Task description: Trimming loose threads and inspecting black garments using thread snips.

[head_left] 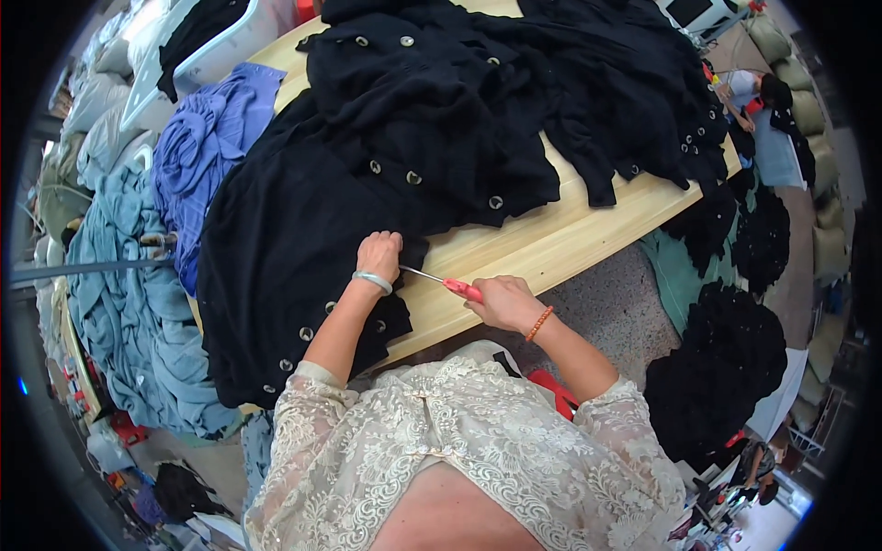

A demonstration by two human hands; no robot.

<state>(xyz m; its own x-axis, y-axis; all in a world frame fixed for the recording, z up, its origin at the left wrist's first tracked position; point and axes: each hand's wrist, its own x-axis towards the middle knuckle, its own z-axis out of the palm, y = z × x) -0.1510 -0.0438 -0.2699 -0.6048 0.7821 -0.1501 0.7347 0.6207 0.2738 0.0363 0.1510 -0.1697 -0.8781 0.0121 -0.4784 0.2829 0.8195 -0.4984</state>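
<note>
On the wooden table [551,241], near edge, both hands work at a black garment [285,248] with metal eyelets. Left hand [378,254] lies fist-like on the garment's right edge, fingers curled in, pinching or pressing the fabric, cannot tell which; pale bangle [372,279] on that wrist. Right hand [501,301] is closed around the pink handle of a small snipping tool [446,282]; its thin metal tip points left toward the left hand, ending just beside it at the fabric edge. Beaded bracelet [539,322] on the right wrist. The garment hangs over the table's near-left edge. Far side of the table: heap of more black garments [514,92], eyelets showing. Left of the black one: purple cloth [207,138], then blue-grey cloth [129,303] farther left. Right, off the table on the floor: dark pile [726,367]. Person wears a cream lace top [459,450].
</note>
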